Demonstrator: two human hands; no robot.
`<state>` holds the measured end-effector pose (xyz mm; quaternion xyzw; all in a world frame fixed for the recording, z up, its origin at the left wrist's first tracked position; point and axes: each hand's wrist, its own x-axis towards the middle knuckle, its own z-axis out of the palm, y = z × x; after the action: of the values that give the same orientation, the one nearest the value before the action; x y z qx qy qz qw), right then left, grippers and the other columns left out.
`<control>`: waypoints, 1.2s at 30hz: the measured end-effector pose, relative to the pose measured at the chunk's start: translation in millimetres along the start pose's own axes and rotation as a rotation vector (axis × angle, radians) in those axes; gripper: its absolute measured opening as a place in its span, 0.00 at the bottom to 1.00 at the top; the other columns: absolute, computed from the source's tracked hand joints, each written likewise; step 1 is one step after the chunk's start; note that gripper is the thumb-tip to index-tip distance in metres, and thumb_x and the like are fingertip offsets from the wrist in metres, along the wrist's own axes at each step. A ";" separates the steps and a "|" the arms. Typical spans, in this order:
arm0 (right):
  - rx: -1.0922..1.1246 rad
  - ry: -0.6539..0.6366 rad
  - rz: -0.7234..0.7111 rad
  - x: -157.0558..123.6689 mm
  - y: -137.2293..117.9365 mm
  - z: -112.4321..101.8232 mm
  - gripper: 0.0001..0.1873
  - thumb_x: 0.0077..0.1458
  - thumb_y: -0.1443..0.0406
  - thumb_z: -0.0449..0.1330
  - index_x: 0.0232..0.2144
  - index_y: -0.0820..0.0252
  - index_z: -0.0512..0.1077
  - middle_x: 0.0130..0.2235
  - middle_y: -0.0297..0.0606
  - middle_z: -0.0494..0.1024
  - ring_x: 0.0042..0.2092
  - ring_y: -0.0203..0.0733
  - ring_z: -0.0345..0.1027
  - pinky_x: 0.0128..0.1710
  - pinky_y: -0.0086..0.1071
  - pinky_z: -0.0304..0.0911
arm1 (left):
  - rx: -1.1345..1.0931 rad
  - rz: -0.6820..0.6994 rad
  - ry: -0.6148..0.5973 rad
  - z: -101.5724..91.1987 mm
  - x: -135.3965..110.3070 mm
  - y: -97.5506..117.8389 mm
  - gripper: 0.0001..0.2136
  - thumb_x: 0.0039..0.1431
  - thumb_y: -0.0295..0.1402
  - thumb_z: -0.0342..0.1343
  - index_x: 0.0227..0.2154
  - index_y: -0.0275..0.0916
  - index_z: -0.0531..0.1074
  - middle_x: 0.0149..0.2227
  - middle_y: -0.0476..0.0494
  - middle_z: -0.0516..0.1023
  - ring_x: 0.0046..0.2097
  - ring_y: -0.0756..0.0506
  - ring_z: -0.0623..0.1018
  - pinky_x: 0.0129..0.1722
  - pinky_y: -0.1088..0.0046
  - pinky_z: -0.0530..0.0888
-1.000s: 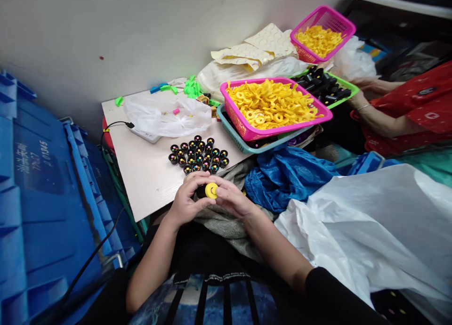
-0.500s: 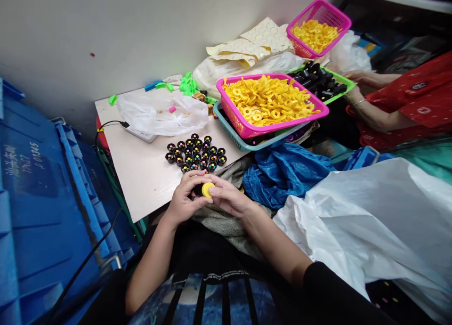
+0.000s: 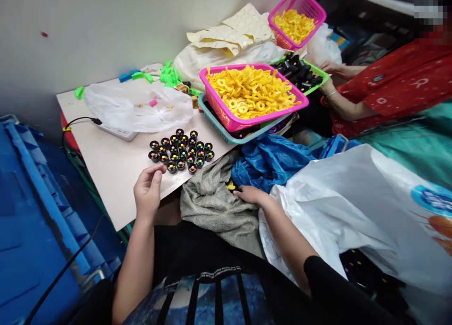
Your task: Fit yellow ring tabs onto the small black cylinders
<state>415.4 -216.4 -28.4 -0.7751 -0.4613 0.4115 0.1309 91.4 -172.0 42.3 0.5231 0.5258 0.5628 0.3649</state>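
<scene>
seated worker's hands at a pale work board (image 3: 116,188), seen from the head camera. the left hand (image 3: 148,193) is raised and empty, its fingers (image 3: 151,173) loosely half curled, near the cluster of black cylindrical caps (image 3: 180,150) with coloured centres that stand on the board. the right hand (image 3: 251,195) lies low and open, its fingers (image 3: 242,189) extended and holding nothing visible, at the edge of a grey cloth (image 3: 215,207). a small yellow piece (image 3: 230,186) sits just beyond the fingertips, between the cloth and a crumpled blue plastic sheet (image 3: 268,162); whether they touch it cannot be told. farther off, a pink basket (image 3: 226,117) heaped with yellow rings (image 3: 250,92) rests on a teal tray (image 3: 226,135). at far right, a co-worker's hands (image 3: 334,69) reach toward a green tray (image 3: 314,75) of black parts, and a white sack (image 3: 328,212) lies to the near right.
</scene>
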 end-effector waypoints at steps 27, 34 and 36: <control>-0.032 -0.087 -0.461 -27.9 -109.2 -112.4 0.20 0.59 0.51 0.52 0.34 0.60 0.76 0.30 0.38 0.80 0.30 0.40 0.73 0.30 0.30 0.66 | 0.502 -0.037 -0.052 18.1 7.2 -51.3 0.20 0.50 0.41 0.61 0.44 0.38 0.69 0.42 0.42 0.74 0.40 0.44 0.75 0.44 0.63 0.73; -0.594 0.422 -0.485 48.2 -177.3 -174.1 0.13 0.51 0.69 0.60 0.39 0.61 0.79 0.44 0.45 0.80 0.46 0.49 0.71 0.48 0.37 0.64 | 0.463 0.000 -0.015 13.6 7.9 -45.0 0.16 0.51 0.41 0.60 0.40 0.38 0.72 0.41 0.40 0.75 0.40 0.42 0.75 0.44 0.61 0.73; -0.785 0.311 -0.506 71.1 -187.5 -174.6 0.16 0.48 0.72 0.61 0.41 0.60 0.80 0.47 0.46 0.79 0.49 0.50 0.69 0.49 0.35 0.62 | 0.424 -0.014 -0.004 7.6 5.8 -36.3 0.17 0.51 0.42 0.60 0.41 0.38 0.71 0.42 0.39 0.76 0.43 0.41 0.76 0.46 0.60 0.73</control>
<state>450.7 -25.7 153.6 -0.6817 -0.7305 0.0415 -0.0079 92.6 -158.3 7.4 0.5857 0.6354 0.4358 0.2516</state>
